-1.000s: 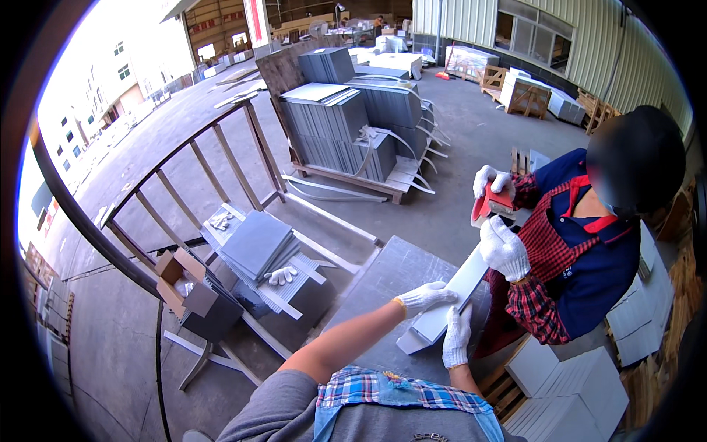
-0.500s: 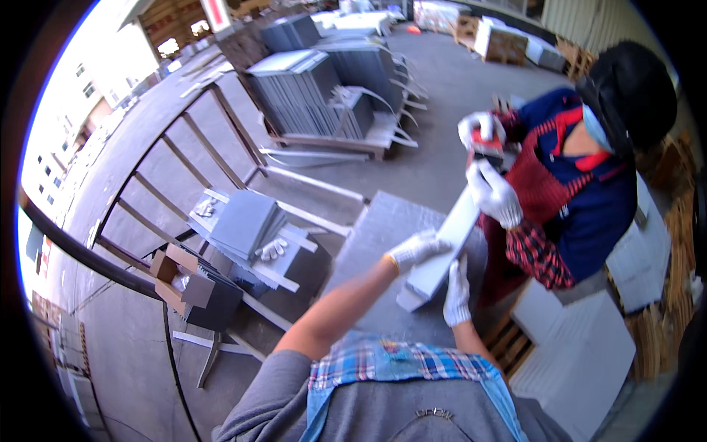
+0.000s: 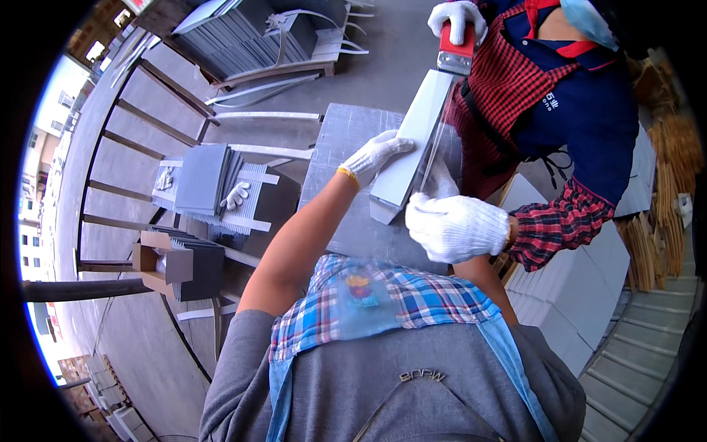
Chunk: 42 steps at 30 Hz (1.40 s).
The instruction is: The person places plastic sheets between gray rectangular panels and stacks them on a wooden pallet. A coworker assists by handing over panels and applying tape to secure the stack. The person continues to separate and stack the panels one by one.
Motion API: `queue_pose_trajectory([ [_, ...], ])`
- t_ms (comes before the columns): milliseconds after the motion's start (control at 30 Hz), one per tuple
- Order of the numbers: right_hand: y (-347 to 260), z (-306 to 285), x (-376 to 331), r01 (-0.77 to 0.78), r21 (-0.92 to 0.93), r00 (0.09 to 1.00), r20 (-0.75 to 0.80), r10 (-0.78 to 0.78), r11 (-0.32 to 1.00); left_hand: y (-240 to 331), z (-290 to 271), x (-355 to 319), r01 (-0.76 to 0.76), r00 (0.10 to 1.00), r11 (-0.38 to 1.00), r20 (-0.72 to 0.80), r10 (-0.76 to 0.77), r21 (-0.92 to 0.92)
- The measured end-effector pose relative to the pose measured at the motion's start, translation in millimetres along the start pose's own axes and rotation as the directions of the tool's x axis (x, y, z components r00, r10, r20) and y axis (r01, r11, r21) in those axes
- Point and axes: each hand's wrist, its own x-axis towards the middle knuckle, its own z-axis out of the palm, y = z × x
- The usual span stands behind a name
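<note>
On the grey work table (image 3: pixel 335 147) lies a long white slab (image 3: pixel 412 140), slanting away from me. My left hand (image 3: pixel 379 156), in a white knitted glove, grips its left edge. My right hand (image 3: pixel 442 179), also gloved, is at the slab's right side, mostly hidden behind a co-worker's glove, so its grip does not show. Across from me, the co-worker's one gloved hand (image 3: pixel 458 20) holds a red tape dispenser (image 3: pixel 456 50) at the far end. Their other gloved hand (image 3: pixel 460 228) is near the close end, with a clear strip, apparently tape, stretched between.
Left of the table, a grey slab stack (image 3: pixel 200 177) carries a loose white glove (image 3: pixel 236 196). An open cardboard box (image 3: pixel 163 264) sits nearby, beside a metal rail frame (image 3: pixel 140 151). White slabs (image 3: pixel 567 295) stand at my right. A pallet of grey slabs (image 3: pixel 243 44) stands farther off.
The co-worker's one hand has come from the dispenser to the slab's near end, drawing out the strip. The dispenser now sits at the far end. My hands stay at the slab; the view has shifted.
</note>
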Motion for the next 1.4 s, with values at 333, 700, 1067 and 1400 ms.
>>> queue_pose_trajectory([
  [333, -23, 3, 35, -0.167, 0.779, 0.975, 0.221, -0.015, 0.604, -6, 4, 12, -0.119, 0.991, 0.977, -0.043, 0.128, 0.177],
  [700, -18, 50, 14, -0.184, 0.778, 0.98, 0.101, 0.169, 0.6, 4, -4, 9, -0.044, 0.996, 0.994, -0.075, 0.052, 0.095],
  [1067, -34, 172, -11, 0.7, 0.363, 0.338, 0.59, 0.733, -0.615, 12, 16, -38, -0.127, 0.965, 0.658, -0.062, 0.256, 0.742],
  [1400, -56, 174, -9, 0.642, 0.542, 0.161, 0.597, 0.786, -0.543, -47, 43, -80, 0.044, 0.887, 0.465, -0.249, 0.389, 0.884],
])
